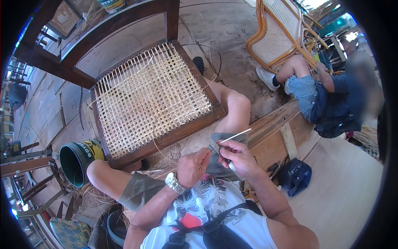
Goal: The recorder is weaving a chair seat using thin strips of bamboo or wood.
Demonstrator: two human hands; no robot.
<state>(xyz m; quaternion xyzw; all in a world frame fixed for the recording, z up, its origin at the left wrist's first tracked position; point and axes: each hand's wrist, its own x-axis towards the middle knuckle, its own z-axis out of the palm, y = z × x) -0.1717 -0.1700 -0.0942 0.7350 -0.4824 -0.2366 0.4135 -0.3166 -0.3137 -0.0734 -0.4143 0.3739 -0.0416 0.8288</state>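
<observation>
A: Logging position: where is the woven seat (153, 97) sitting?
B: It is lying inside a dark wooden chair frame (200, 86), between the person's spread legs, with the front rail (182, 132) facing the torso. The legs are probably flanking it so that the weave is coming within easy reach.

A: Grip?
B: The right hand (241, 159) is grasping a pale strip (237, 135), its free end pointing up and right. The left hand (190, 169) is bunching its fingertips just beside it; whether they are pinching anything, I cannot tell.

A: Why so close together?
B: My reading: both hands are meeting above the lap for fine control in plain sight.

A: Surroundings?
B: A loose strand (156, 144) is hanging over the rail. A green bucket (85, 152) is sitting beside the left knee, presumably for handy reach. A blue cap (295, 177) is resting on the pale board (340, 182), seemingly clear of the elbow.
</observation>
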